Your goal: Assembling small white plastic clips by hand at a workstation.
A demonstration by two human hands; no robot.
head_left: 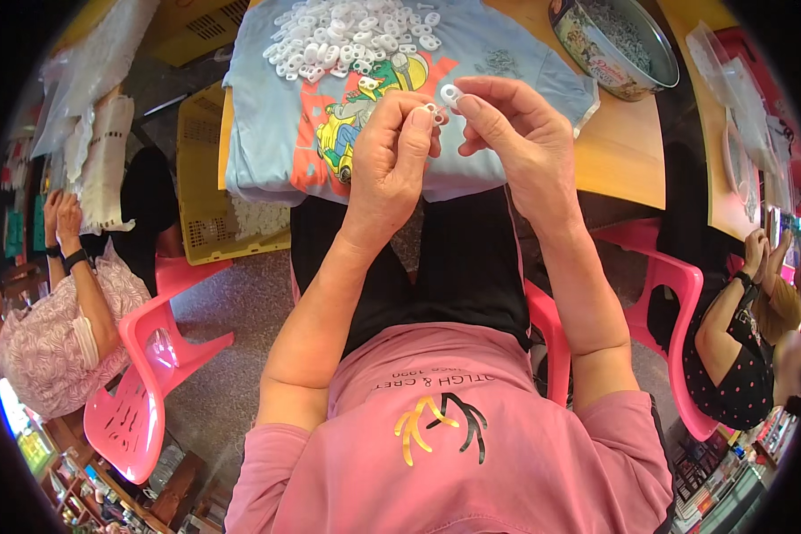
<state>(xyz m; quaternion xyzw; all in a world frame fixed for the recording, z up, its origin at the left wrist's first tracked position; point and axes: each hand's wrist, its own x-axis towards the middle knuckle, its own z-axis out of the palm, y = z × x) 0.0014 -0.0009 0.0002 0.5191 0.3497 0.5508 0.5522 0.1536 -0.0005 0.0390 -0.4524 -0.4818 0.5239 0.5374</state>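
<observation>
My left hand (pixel 392 147) is closed, pinching a small white plastic piece (pixel 432 112) between thumb and fingers. Right beside it, my right hand (pixel 521 129) grips another oval white plastic piece (pixel 451 94) with holes in it. The two hands nearly meet above a light blue printed cloth (pixel 262 151) spread over the table's near edge. Beyond my left hand lies a large heap of similar white pieces (pixel 338 36) with holes. Several tiny grey metal parts (pixel 498 61), too small to make out, lie on the cloth beyond my right hand.
A round tin (pixel 618 84) full of small grey metal parts stands at the back right of the wooden table (pixel 627 169). A yellow crate (pixel 209 178) is at the table's left. Pink plastic chairs (pixel 142 383) flank me, and other people (pixel 67 338) work at both sides.
</observation>
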